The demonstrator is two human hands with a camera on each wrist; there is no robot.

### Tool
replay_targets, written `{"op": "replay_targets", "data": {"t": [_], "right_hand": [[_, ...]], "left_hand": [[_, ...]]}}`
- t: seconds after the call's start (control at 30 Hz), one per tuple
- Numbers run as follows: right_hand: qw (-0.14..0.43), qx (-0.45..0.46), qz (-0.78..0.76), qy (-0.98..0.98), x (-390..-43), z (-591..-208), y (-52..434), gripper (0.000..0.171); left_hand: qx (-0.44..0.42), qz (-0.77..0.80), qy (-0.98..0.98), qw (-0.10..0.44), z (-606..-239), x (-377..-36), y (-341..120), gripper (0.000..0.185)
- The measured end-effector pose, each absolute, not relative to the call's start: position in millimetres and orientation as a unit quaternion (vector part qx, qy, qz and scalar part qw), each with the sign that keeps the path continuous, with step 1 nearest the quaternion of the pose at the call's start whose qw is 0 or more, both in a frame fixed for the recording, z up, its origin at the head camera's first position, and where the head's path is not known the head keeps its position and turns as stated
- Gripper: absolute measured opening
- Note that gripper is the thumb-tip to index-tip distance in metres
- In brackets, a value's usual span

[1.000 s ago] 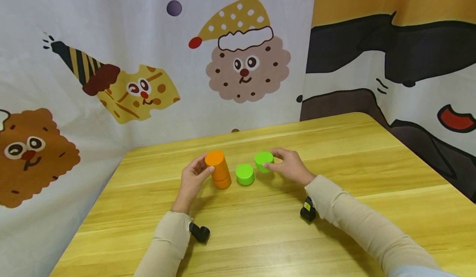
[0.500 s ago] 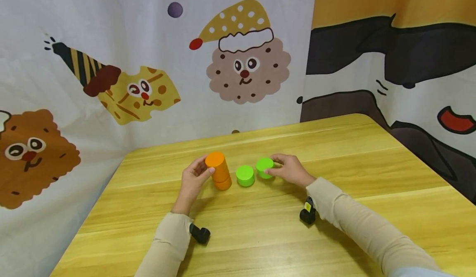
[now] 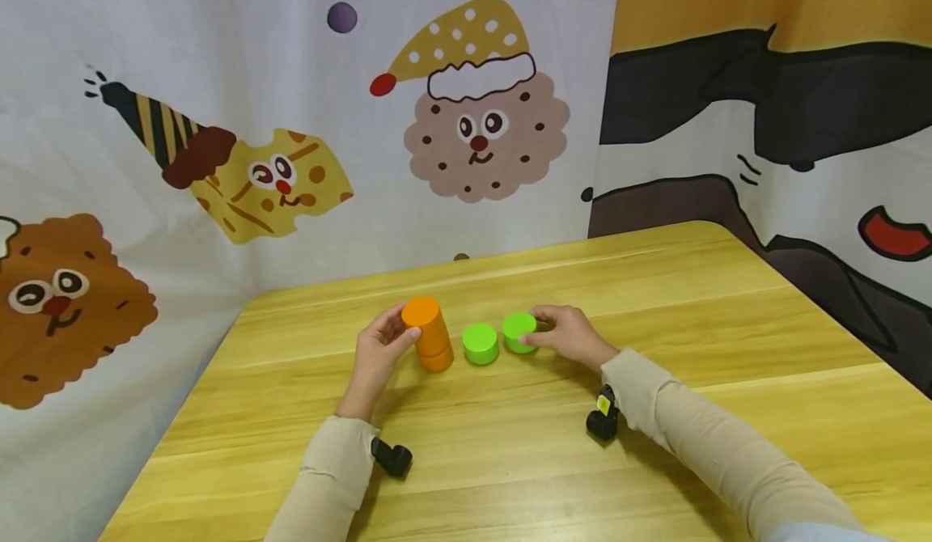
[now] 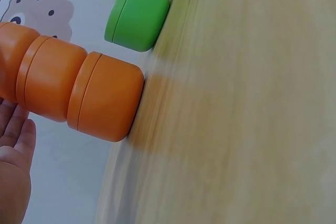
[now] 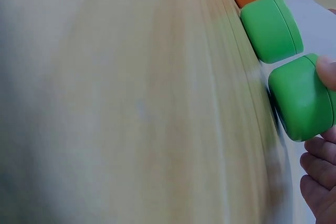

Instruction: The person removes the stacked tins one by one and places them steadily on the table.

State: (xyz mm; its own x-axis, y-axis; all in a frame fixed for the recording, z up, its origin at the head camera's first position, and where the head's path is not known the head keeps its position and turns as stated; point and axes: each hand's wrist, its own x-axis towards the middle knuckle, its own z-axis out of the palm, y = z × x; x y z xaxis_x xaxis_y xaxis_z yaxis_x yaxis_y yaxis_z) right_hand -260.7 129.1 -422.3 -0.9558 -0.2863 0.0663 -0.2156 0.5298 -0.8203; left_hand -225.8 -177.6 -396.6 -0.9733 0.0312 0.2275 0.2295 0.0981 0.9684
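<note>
Biggest risk here imo is the orange stack (image 3: 429, 334): it's a tall, narrow tower of orange pucks leaning a little, and the left hand (image 3: 380, 353) has its thumb and fingers curled around the upper part, so a nudge or a careless release could tip it right onto the middle green puck (image 3: 480, 343) just beside it. On the other side, the right hand (image 3: 564, 334) is pinching the second green puck (image 3: 519, 332), which sits flat on the table (image 3: 655, 412), nearly touching the middle one; sliding it could bump its neighbour into the tower. Nothing else really crowds the spot. The cartoon curtain (image 3: 218, 121) hangs behind the table's far edge, well apart, and the little black wrist cameras (image 3: 603, 414) ride under the sleeves, clear of the pucks.
</note>
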Motion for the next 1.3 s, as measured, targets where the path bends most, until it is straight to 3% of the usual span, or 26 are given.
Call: {"op": "replay_targets", "data": {"t": [0.77,1.07,1.3], "right_hand": [[0.069,-0.106,-0.493,0.861,-258,-418,131,0.048],[0.08,-0.126,-0.481,0.864,-258,-404,128,0.077],[0.055,-0.193,-0.444,0.873,-262,-372,108,0.072]], "left_hand": [[-0.095,-0.663,-0.737,0.085,-404,-232,-180,0.044],[-0.094,-0.661,-0.74,0.079,-402,-231,-180,0.045],[-0.091,-0.654,-0.749,0.054,-405,-231,-183,0.05]]}}
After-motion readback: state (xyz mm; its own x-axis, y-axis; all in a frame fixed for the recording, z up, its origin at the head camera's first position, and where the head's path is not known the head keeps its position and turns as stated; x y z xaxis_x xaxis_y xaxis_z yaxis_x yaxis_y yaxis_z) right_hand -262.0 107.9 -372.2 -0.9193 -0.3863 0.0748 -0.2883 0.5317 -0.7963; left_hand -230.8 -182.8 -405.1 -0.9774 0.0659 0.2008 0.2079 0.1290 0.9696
